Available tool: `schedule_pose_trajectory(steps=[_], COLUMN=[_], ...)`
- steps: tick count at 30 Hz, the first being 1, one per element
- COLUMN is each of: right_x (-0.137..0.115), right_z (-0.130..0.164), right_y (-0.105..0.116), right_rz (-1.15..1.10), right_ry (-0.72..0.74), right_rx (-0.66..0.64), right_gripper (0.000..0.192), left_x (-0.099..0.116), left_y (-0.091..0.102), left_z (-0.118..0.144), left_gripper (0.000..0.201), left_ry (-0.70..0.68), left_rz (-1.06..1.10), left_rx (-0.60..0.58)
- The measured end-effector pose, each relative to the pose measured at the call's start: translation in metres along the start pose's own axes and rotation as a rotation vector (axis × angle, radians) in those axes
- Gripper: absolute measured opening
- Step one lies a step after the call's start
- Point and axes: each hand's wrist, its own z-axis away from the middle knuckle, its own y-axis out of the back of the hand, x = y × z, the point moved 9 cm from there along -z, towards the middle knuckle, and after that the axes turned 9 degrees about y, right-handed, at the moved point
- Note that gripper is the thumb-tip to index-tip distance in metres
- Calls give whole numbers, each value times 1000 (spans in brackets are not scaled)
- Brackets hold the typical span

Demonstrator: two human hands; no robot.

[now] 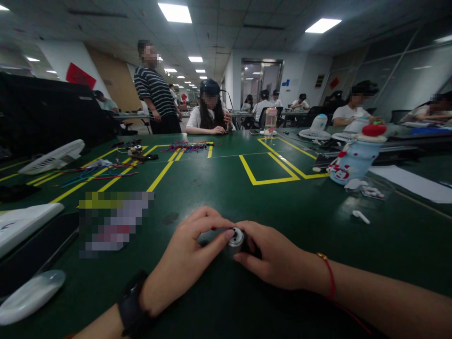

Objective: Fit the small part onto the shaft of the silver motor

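A small silver metal cylinder (236, 239), which looks like a little electric motor, stands upright near the table's front. Dark holes show in its top face. My right hand (271, 252) closes around its right side, thumb at the front and fingers behind. From the left, my left hand (197, 249) reaches over with thumb and forefinger pinched at the cylinder's top rim. Whatever may be between those two fingertips is too small to tell. Some dark thing lies in shadow under my right palm.
On the green table (197, 188), a white earbud (360, 216) and blue bottle (356, 157) are at right. Bundled wires (187, 147) lie toward the back. A white mouse (31, 294) and laptop-like dark slab (38, 245) sit at left. A person (210, 110) sits opposite.
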Motion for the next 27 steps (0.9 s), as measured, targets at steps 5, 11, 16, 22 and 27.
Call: schedule_pose_trajectory(steps=[5,11,16,22,27], right_x=[1,0,0,1,2], right_z=[1,1,0,0,0], right_y=[-1,-1,1,0,0], right_rz=[9,2,7,-7,-17], right_ry=[7,12,9,5,-4], right_rx=[5,1,3,2,2], right_gripper=[27,27,30,31,31], left_x=[-2,-1,-5,-3,-5], left_y=[-4,-8,-3,-9,-11], left_z=[-2,-2,-3,-4,-3], left_gripper=[17,19,15,16,15], left_ry=[15,33,63,76,88], left_rz=[40,68,160,107,109], left_rx=[-42,-92,-40,-92,-106])
